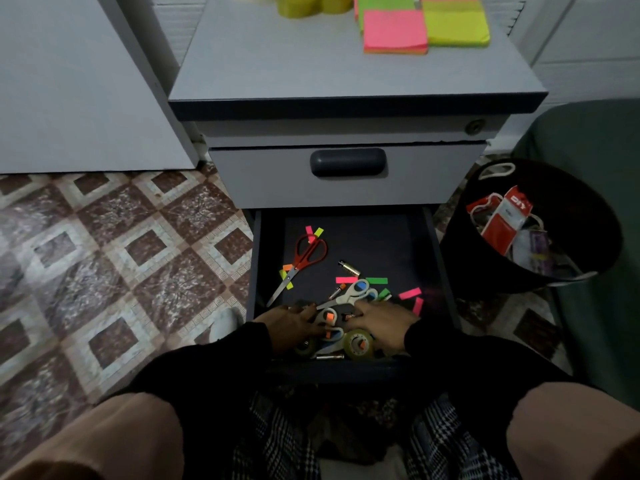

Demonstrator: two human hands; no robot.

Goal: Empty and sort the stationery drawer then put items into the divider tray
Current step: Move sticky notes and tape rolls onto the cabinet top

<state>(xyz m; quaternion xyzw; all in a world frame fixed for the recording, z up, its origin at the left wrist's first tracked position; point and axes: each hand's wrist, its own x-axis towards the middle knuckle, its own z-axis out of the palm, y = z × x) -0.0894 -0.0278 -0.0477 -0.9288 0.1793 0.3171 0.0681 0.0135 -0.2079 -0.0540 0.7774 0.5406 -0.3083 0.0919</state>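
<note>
Emptying step. Both hands, left (pixel 294 325) and right (pixel 384 320), lie palm-down with loosely spread fingers on the clutter at the near end of the open drawer (pixel 440 258), gripping nothing discernible. Next: gather tape rolls (pixel 358 346) and scissors (pixel 349 296), lift out.

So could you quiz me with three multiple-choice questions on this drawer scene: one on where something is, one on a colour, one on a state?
1. Where do the sticky note pads lie?
A. on the cabinet top
B. in the open drawer
C. in the black bin

2. What colour are the handles of the scissors at the drawer's left?
A. blue
B. red
C. yellow

3. How is the bottom drawer?
A. shut
B. taken out
C. pulled open

Key: 1 A, the pads sit on the cabinet top; 2 B, their loops are red; 3 C, its inside shows, with both hands in it.
</note>
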